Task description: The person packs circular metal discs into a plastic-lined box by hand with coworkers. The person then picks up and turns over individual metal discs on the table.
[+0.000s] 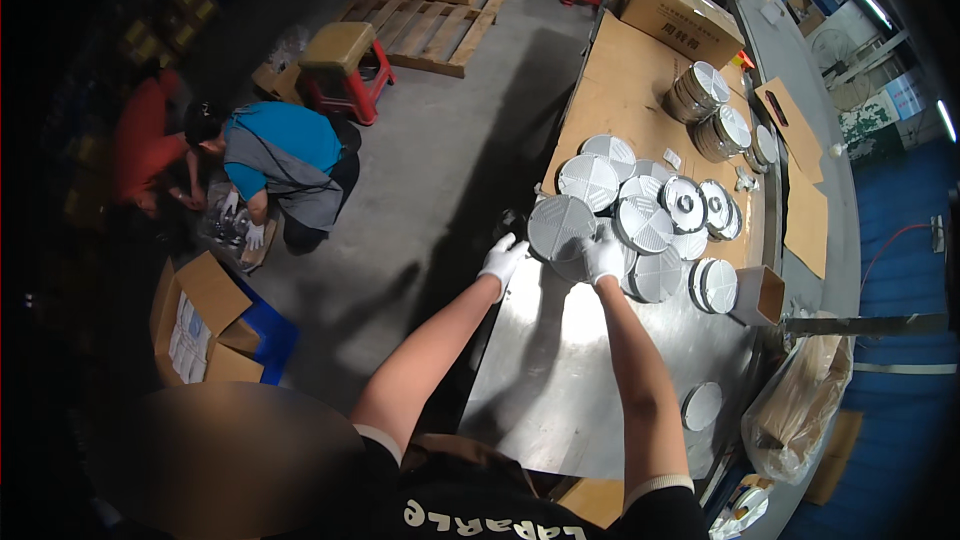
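Observation:
In a white glove, my left hand (503, 260) is at the table's left edge, its fingers apart and nothing in them. A round grey slotted cover (561, 227) lies just beyond it, overlapping another cover. My right hand (603, 255), also gloved, grips the right rim of this cover; its fingertips are partly hidden. Around it spreads a loose pile of similar round covers (645, 223). Some of them show a dark ring in the middle, like this ringed cover (684, 203). A short row of covers (714, 286) leans beside a small open cardboard box (760, 295).
Stacked covers (697, 90) stand farther along the cardboard-topped table, before a large carton (683, 15). One lone disc (702, 406) lies on bare metal (530, 370) nearer me. At left, a person in blue (285, 160) crouches near another in red, behind an open carton (200, 320).

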A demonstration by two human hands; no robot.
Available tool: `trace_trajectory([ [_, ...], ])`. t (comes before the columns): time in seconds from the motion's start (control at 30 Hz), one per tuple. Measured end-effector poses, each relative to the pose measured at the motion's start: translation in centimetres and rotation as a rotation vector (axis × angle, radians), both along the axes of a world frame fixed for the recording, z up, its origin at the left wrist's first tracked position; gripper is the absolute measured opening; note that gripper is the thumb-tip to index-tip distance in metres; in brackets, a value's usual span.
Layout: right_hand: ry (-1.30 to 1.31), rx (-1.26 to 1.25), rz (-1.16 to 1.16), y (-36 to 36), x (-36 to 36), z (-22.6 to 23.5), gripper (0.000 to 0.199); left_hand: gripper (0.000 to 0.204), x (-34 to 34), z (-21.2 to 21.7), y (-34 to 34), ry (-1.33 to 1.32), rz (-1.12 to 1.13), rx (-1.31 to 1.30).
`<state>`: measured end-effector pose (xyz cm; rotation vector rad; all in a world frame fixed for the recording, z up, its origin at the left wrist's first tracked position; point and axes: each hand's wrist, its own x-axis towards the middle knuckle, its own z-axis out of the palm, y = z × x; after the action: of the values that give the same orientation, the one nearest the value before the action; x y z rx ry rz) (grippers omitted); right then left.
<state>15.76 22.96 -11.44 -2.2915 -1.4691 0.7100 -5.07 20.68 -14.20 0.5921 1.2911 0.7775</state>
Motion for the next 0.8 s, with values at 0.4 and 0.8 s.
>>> trace_trajectory([
  [0.4,1.040,0.070,-0.482,-4.7,-4.2,1.7,0.056,0.040,2.3,-4.8,1.5,-0.171,0.238,0.120],
  [0.8,1.229,-0.164,-0.398,-23.3,-1.4,6.6,0.035,0.043,-2.9,7.1,-17.1,-0.358,-0.013,-0.119],
])
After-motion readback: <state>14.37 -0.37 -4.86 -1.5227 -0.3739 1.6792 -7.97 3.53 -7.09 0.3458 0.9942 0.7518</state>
